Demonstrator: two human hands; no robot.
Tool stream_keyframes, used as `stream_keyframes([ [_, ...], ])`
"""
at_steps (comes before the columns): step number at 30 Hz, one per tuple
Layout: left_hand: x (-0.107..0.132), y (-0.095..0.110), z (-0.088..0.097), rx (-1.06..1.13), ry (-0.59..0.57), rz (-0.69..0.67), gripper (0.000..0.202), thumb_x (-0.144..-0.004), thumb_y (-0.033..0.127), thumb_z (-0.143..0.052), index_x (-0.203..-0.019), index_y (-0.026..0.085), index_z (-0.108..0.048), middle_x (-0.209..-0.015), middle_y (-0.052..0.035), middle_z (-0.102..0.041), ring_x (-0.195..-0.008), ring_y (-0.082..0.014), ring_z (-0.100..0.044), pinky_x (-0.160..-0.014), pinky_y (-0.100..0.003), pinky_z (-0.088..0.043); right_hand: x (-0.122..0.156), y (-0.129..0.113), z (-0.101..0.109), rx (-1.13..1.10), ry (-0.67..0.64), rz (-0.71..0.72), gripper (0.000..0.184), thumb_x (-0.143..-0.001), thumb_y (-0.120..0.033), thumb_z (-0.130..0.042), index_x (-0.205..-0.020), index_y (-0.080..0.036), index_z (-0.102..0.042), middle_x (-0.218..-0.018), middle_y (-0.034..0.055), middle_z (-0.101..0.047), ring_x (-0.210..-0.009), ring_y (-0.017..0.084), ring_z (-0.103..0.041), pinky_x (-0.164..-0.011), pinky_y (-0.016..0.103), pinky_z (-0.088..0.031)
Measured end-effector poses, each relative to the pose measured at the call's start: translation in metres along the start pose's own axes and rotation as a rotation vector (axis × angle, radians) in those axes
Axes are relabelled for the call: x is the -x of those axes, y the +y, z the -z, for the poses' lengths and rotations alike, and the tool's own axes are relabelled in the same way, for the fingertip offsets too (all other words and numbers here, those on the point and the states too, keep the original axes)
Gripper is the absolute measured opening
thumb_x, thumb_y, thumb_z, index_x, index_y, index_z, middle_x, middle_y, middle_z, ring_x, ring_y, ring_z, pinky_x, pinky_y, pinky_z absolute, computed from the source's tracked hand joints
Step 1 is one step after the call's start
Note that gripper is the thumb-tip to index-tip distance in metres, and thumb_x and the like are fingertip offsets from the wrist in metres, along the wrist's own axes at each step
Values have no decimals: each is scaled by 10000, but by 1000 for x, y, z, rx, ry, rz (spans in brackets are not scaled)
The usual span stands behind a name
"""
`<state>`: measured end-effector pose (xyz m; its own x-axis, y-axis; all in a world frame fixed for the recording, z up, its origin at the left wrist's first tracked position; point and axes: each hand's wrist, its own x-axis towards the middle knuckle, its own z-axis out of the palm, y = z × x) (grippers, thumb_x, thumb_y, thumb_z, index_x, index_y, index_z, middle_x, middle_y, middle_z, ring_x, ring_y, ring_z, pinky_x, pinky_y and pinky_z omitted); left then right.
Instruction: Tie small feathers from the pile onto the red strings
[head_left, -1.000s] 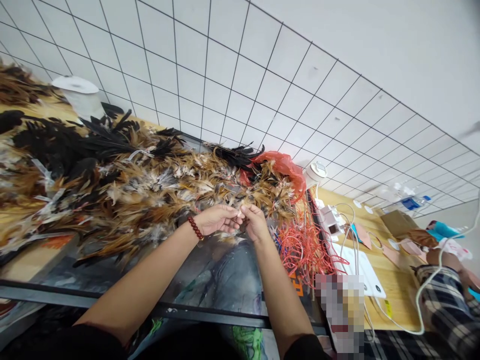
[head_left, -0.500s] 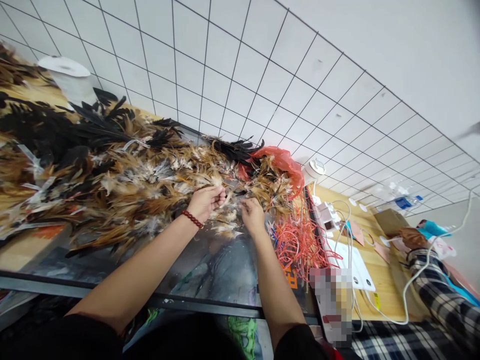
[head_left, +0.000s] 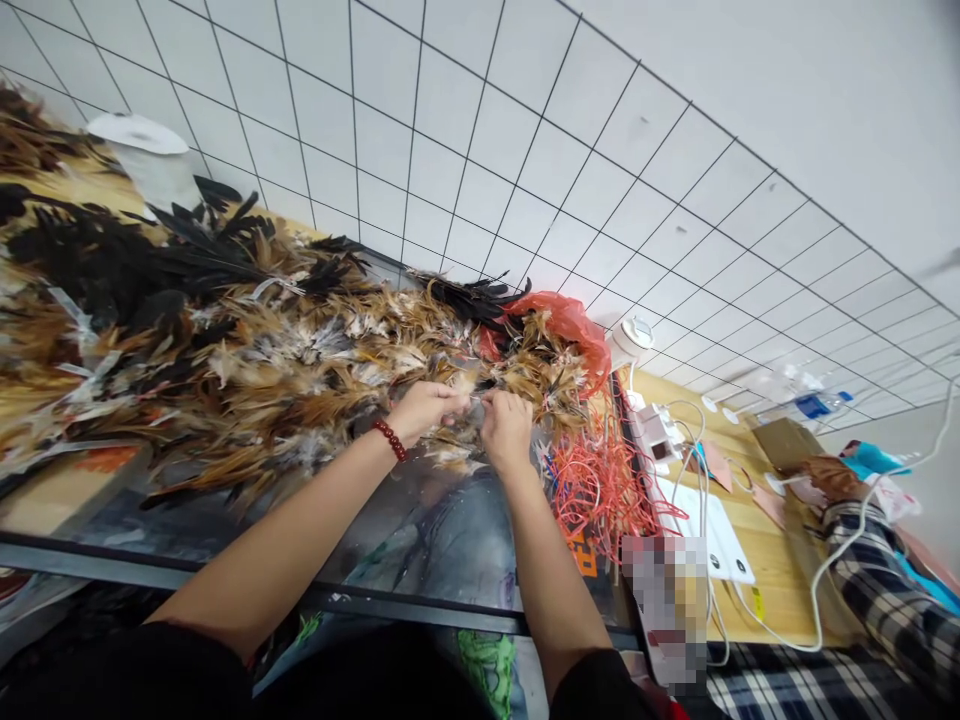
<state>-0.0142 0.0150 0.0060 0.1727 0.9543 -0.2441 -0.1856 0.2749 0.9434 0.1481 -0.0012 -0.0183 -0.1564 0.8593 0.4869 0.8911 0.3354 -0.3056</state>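
Observation:
My left hand point(head_left: 429, 408), with a red bead bracelet point(head_left: 391, 440) at its wrist, is closed in a pinch on a small pale feather point(head_left: 466, 381). Close against its fingertips is my right hand point(head_left: 507, 425), fingers pinched together; whatever they hold is too small to make out. Both hands are just above the dark, glossy tabletop point(head_left: 442, 520). Loose brown and whitish feathers point(head_left: 300, 370) lie in a broad heap to the left and behind them. Black feathers point(head_left: 90, 255) cover the heap's far left side.
A red plastic bag point(head_left: 566, 325) with brown feathers stands behind my right hand. Tangled red cords point(head_left: 600, 490) lie to its right. Beyond are a white charger point(head_left: 660, 430), cables, and a co-worker's plaid sleeve point(head_left: 874, 570). A white roll point(head_left: 154, 170) stands back left; wire grid point(head_left: 465, 130) lines the wall.
My left hand has moved right, bringing its fingertips and the feather up to my right fingertips. The right hand's fingers have drawn in toward them. The view has shifted slightly.

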Motion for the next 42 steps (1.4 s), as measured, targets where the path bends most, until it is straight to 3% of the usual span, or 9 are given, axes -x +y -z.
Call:
stream_keyframes([
  [3, -1, -2, 2, -33, -62, 24, 214, -544, 287, -823, -558, 112, -700, -586, -75, -665, -500, -100, -527, -481, -211, -405, -1, 2, -2, -113, 31, -68, 227, -939, -222, -424, -986, -188, -644, -952, 81, -682, -914, 216, -552, -852, 348, -340],
  [7, -4, 0, 5, 61, 137, -50, 176, -590, 270, -791, -577, 120, -700, -542, -34, -625, -484, -86, -501, -471, -198, -388, -3, 8, -3, -305, 101, -132, 241, -930, -234, -435, -1011, -205, -659, -993, 81, -689, -941, 207, -580, -860, 333, -388],
  [10, -4, 3, 4, 84, 202, -55, 148, -600, 250, -784, -615, 122, -712, -553, -27, -629, -518, -103, -532, -478, -204, -406, -4, 8, 0, -299, 90, -92, 238, -936, -241, -438, -928, -212, -675, -938, 66, -689, -922, 201, -584, -847, 325, -387],
  [17, -1, -1, -2, -65, 79, -15, 150, -649, 243, -773, -593, 121, -706, -577, -71, -677, -494, -124, -580, -467, -216, -434, -1, -4, 3, -101, 4, 23, 212, -927, -181, -458, -957, -209, -666, -986, 64, -664, -949, 196, -533, -852, 324, -327],
  [27, -2, -8, -1, -223, -72, 4, 237, -676, 217, -743, -481, 139, -633, -447, -25, -575, -406, -94, -494, -415, -202, -387, 1, -5, -1, -22, -17, 77, 201, -921, -184, -470, -973, -209, -663, -1007, 70, -653, -969, 202, -520, -881, 334, -324],
  [32, -3, 1, 3, 122, 82, -96, 227, -654, 305, -775, -609, 117, -657, -542, -20, -602, -474, -79, -513, -470, -201, -401, -2, 7, -1, -83, 35, -105, 220, -928, -221, -463, -980, -204, -676, -961, 70, -664, -928, 197, -561, -833, 315, -366],
  [35, -4, 8, 7, 313, 182, -164, 278, -632, 351, -794, -690, 115, -660, -597, -20, -623, -530, -87, -550, -516, -209, -431, -8, 5, -4, -162, -70, -191, 171, -890, -242, -520, -890, -215, -689, -904, 62, -674, -840, 187, -589, -761, 292, -400],
  [38, -6, 9, 10, 361, 258, -208, 306, -624, 367, -800, -716, 112, -658, -582, -2, -606, -514, -76, -532, -513, -206, -427, -20, -8, -14, -128, -191, -250, 150, -837, -350, -610, -771, -239, -686, -815, 59, -673, -757, 190, -587, -693, 292, -394],
  [42, -8, 5, 10, 356, 291, -236, 336, -612, 392, -802, -722, 108, -661, -577, 2, -601, -498, -70, -519, -501, -207, -421, -39, -21, -34, -129, -204, -407, 229, -739, -453, -695, -703, -229, -661, -757, 75, -665, -711, 194, -578, -670, 305, -389],
])
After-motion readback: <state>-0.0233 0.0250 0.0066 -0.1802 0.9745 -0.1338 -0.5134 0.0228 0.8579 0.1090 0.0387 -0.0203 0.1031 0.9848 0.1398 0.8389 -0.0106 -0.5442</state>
